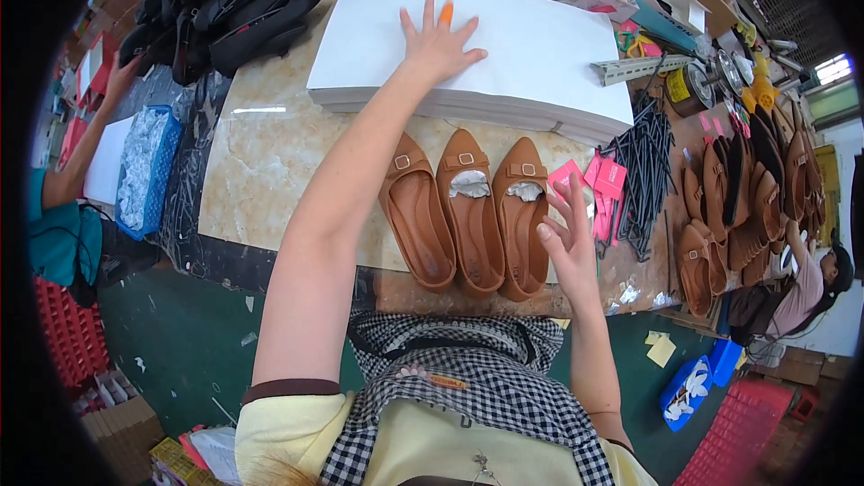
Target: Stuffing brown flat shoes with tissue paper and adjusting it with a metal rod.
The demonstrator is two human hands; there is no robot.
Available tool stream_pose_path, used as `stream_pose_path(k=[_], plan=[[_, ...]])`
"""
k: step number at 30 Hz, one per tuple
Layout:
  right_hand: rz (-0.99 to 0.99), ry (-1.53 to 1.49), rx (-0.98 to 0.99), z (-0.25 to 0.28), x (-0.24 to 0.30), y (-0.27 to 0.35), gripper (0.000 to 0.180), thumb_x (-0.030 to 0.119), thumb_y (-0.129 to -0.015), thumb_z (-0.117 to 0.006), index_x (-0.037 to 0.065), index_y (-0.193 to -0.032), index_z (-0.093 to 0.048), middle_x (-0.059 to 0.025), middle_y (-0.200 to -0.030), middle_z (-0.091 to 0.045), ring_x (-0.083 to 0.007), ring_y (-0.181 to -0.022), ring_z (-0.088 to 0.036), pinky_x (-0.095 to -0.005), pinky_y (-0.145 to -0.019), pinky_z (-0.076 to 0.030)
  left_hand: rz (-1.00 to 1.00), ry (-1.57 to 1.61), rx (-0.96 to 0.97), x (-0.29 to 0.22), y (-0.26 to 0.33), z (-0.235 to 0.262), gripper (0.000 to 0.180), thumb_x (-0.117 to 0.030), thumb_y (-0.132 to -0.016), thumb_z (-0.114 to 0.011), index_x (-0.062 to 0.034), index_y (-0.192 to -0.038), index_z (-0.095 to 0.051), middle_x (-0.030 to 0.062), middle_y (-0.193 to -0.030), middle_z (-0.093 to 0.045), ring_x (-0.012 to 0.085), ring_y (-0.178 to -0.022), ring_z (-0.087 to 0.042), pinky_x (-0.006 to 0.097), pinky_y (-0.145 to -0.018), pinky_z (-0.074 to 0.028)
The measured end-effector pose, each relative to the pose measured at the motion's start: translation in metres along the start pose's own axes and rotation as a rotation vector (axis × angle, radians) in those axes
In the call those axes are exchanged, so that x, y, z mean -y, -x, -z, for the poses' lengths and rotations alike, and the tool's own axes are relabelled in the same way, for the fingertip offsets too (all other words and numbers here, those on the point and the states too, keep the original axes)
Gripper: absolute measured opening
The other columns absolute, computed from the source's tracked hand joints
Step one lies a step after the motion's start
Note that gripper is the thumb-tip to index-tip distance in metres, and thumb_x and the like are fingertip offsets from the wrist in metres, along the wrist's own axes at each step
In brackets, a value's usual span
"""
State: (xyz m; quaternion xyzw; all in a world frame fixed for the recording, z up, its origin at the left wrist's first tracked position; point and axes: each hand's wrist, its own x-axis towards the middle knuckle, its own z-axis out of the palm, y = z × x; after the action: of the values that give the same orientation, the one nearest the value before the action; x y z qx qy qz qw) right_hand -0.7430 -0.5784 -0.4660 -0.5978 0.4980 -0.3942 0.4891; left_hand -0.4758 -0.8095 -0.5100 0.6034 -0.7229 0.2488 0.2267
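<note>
My left hand [439, 47] lies with fingers spread on top of a thick stack of white paper sheets [540, 31]; one finger wears an orange cover. My right hand [574, 250] is raised beside the shoes, fingers apart and loosely bent, with nothing visible in it. Between my arms, three brown pointed flat shoes with buckles stand side by side: a left shoe [421, 234], a middle shoe [477, 247] and a right shoe [526, 252]. Crumpled white paper [470, 184] fills the toe of the middle shoe, and the right one has some too. Pink tags [607, 182] lie just past my right hand.
A pile of thin black sticks [650, 162] lies right of the tags. Farther right, many brown shoes [747, 207] are gathered near another person [801, 283]. Black bags [243, 9] fill the far left, above a blue basket [144, 171] and a second person's arm [90, 139].
</note>
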Motion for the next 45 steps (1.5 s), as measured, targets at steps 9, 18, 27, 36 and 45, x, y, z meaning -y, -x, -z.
stream_pose_path(k=[9,18,27,36,45], plan=[[-0.124,-0.308,-0.065,-0.009,0.015,-0.003,0.07,0.028,-0.097,-0.052,0.012,-0.155,-0.015,-0.0177,-0.151,-0.032,-0.0308,-0.136,-0.038,-0.0447,-0.106,-0.04,-0.192,0.514,0.077,-0.059,0.029,0.069,0.016,-0.024,-0.075,-0.066,-0.0084,-0.074,-0.064,0.0105,-0.078,-0.057,0.0272,-0.079,-0.059,0.039,-0.062,-0.051],[-0.452,-0.535,0.225,-0.004,0.013,-0.021,0.065,0.037,-0.088,-0.065,0.002,-0.139,-0.044,-0.0192,-0.145,-0.042,-0.0316,-0.133,-0.044,-0.0459,-0.107,-0.04,-0.206,1.341,0.057,-0.085,0.129,0.214,0.02,-0.02,-0.075,-0.072,-0.0098,-0.093,-0.071,0.0132,-0.103,-0.067,0.0245,-0.103,-0.061,0.044,-0.093,-0.044],[0.706,0.526,0.366,-0.094,0.054,-0.031,0.074,0.01,-0.076,-0.076,0.008,-0.142,-0.043,-0.0229,-0.14,-0.046,-0.0345,-0.133,-0.044,-0.0413,-0.104,-0.042,0.886,1.731,0.363,-0.036,0.162,0.198,0.048,-0.013,-0.096,-0.05,-0.0059,-0.142,-0.041,0.0111,-0.126,-0.058,0.0186,-0.109,-0.058,0.029,-0.091,-0.047],[0.465,0.685,0.519,-0.115,-0.009,-0.047,0.021,0.006,-0.076,-0.066,0.006,-0.098,-0.067,-0.0088,-0.096,-0.054,-0.0227,-0.092,-0.059,-0.0352,-0.079,-0.05,0.318,0.805,0.563,-0.077,0.247,0.205,0.029,-0.027,-0.082,-0.061,0.0009,-0.081,-0.068,0.0139,-0.077,-0.066,0.0309,-0.075,-0.063,0.041,-0.081,-0.048],[0.564,0.949,0.462,-0.168,-0.018,-0.064,0.042,0.024,-0.072,-0.071,0.004,-0.108,-0.063,-0.0121,-0.105,-0.054,-0.0289,-0.096,-0.056,-0.0398,-0.079,-0.048,0.164,0.683,0.487,-0.083,0.238,0.197,0.014,-0.02,-0.073,-0.069,-0.006,-0.075,-0.067,0.0096,-0.069,-0.063,0.0248,-0.07,-0.061,0.037,-0.072,-0.043]])
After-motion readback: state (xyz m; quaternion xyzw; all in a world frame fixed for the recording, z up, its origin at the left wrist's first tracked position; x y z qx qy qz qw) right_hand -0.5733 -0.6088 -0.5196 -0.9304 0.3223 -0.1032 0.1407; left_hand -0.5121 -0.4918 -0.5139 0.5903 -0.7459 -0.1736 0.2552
